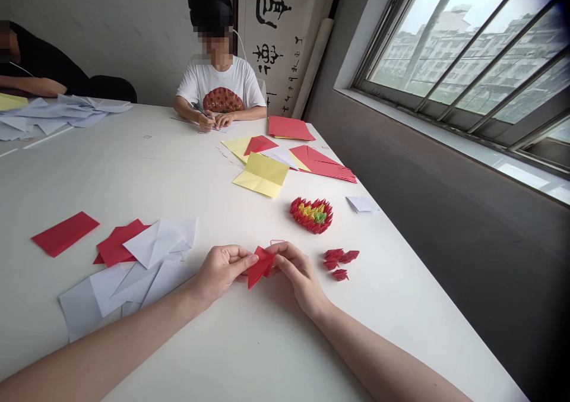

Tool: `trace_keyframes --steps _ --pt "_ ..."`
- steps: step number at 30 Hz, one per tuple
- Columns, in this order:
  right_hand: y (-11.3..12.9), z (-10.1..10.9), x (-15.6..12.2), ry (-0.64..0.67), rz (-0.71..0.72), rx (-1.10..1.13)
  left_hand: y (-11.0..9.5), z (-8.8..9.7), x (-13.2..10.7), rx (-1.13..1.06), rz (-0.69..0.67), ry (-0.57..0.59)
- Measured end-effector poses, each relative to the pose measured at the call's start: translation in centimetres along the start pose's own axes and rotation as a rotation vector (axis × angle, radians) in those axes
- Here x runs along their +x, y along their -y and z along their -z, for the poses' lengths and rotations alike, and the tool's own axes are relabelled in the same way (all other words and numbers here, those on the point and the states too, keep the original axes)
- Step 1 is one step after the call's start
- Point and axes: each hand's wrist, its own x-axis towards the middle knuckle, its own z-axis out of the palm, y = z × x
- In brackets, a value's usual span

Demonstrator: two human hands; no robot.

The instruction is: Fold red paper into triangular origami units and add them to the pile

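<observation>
Head view, dead centre and a touch low: there's a small folded red piece (259, 268) sitting right in the gap between the two hands, so it's off the left hand's (228, 266) fingertips to the right and off the right hand's (297, 276) fingertips to the left. Neither one is really nearer tbh, both are touching it. Left has it pinched, thumb lying over its left edge; right is closed narrow too, thumb and finger on the upper right edge, though I can't see what the fingers behind are doing. Its long axis runs pretty much up and down the frame, leaning a bit, with the pointy end aimed down and left, out of the grip. Right of centre, the loose little red bits (340, 275) are near the right hand, and the white sheets (142, 277) at lower left sit beside the left forearm.
</observation>
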Motion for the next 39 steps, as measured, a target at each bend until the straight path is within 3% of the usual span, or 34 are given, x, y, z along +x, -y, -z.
trace_keyframes --steps 9,20,28,34,39 --pt "-0.7 -0.1 0.2 0.077 -0.093 -0.092 0.4 0.4 0.0 0.082 -0.048 -0.052" --pt "-0.4 0.0 0.1 0.09 -0.09 -0.072 0.4 0.3 -0.2 0.147 -0.059 0.14" --pt "0.3 -0.1 0.0 0.005 -0.052 -0.072 -0.2 0.5 0.1 0.033 -0.078 0.018" --pt "-0.2 -0.3 -0.1 -0.012 0.036 -0.027 -0.1 0.5 0.1 0.037 -0.074 0.013" --pt "-0.6 -0.3 -0.3 -0.037 0.085 -0.178 -0.2 0.5 0.3 0.011 -0.067 0.014"
